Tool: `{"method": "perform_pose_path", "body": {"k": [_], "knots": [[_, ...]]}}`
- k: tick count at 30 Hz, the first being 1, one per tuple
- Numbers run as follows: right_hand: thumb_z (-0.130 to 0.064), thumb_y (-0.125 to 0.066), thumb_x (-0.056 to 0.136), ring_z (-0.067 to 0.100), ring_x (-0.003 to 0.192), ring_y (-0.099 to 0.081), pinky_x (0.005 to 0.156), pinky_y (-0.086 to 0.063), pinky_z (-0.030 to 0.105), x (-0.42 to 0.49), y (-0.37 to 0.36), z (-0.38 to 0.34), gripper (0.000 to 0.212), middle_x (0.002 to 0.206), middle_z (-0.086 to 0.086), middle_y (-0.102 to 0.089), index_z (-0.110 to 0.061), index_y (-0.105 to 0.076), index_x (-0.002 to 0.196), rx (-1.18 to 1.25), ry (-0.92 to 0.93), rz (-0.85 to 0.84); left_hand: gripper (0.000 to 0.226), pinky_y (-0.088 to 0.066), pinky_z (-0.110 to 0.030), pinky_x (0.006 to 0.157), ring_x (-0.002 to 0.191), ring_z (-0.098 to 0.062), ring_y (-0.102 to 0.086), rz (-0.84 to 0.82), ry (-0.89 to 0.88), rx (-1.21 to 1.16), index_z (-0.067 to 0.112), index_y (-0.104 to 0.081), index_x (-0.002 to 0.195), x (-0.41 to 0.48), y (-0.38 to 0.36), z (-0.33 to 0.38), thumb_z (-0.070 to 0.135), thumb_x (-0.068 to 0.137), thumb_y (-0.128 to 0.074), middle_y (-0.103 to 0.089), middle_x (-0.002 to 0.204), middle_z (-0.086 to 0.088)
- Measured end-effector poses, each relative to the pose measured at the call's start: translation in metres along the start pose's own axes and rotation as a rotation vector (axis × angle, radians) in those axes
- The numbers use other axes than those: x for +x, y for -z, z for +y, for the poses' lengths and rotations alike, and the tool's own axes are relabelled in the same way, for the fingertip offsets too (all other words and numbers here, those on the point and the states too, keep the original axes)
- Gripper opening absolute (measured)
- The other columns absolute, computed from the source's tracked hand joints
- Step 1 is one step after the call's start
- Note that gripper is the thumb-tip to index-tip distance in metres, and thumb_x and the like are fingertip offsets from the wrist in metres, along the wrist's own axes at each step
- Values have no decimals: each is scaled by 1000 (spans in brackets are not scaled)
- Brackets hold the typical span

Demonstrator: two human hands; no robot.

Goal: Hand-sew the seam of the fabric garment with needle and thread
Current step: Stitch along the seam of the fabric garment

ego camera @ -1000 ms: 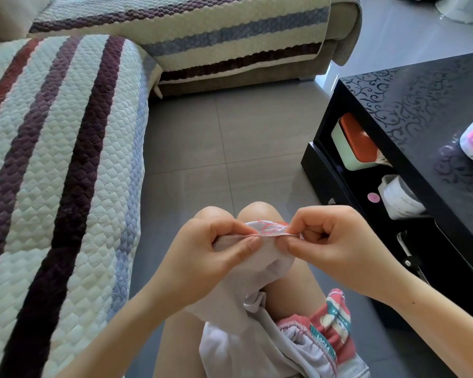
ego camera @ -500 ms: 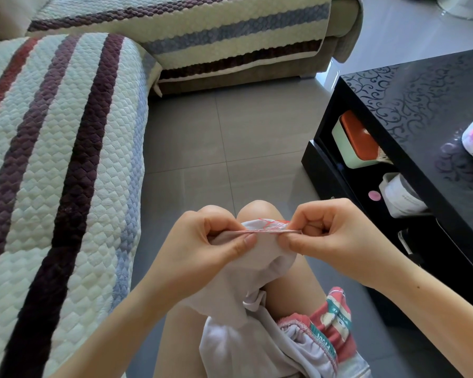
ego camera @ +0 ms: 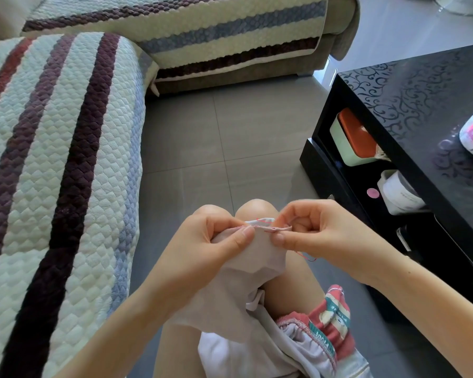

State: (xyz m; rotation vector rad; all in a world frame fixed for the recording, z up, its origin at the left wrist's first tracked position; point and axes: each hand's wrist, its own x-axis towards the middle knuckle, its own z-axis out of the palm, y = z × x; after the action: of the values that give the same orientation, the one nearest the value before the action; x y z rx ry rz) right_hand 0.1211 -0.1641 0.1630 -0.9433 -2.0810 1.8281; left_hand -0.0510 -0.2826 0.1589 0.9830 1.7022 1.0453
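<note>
Seemingly L hand (ego camera: pixel 202 249) & R hand (ego camera: pixel 322 230) pinch garment seam (ego camera: pixel 260 228); needle unseen.

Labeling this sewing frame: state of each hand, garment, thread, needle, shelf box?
left hand: pinches garment at seam edge
right hand: pinches same seam edge
garment: hanging down, seam edge held up
thread: red, loose below right hand
needle: too small to tell
box: lid on

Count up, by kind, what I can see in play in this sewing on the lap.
Hands: 2 (left hand, right hand, both pinching the seam)
Garment: 1
Red thread: 1
Total: 4
</note>
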Motion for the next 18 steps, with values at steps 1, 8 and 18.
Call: {"method": "perform_pose_path", "body": {"k": [1, 8, 18], "knots": [[-36, -72, 81, 19, 56, -33, 53, -27, 30, -1, 0, 0, 26, 57, 7, -39, -16, -64, 95, 1, 9, -1, 22, -49, -33, 74, 84, -17, -64, -11, 11, -29, 27, -77, 81, 0, 0, 0, 44, 76, -64, -67, 93, -15], [-20, -53, 88, 18, 49, -41, 47, -34, 27, -21, -10, 2, 11, 57, 4, -50, -15, -57, 79, -278, 344, 183, 32, -47, -39, 76, 81, -17, -65, -22, 41, -139, 20, -78, 86, 2, 5, 1, 47, 72, -67, -70, 88, -9], [-8, -59, 78, 7, 42, -32, 46, -26, 10, -16, -19, 2, 13, 46, 1, -44, -8, -63, 66, -294, 372, 269, 28, -50, -46, 81, 85, -21, -67, 16, 22, -134, 16, -77, 90, 2, 3, 3, 37, 78, -64, -74, 90, -9]]}}
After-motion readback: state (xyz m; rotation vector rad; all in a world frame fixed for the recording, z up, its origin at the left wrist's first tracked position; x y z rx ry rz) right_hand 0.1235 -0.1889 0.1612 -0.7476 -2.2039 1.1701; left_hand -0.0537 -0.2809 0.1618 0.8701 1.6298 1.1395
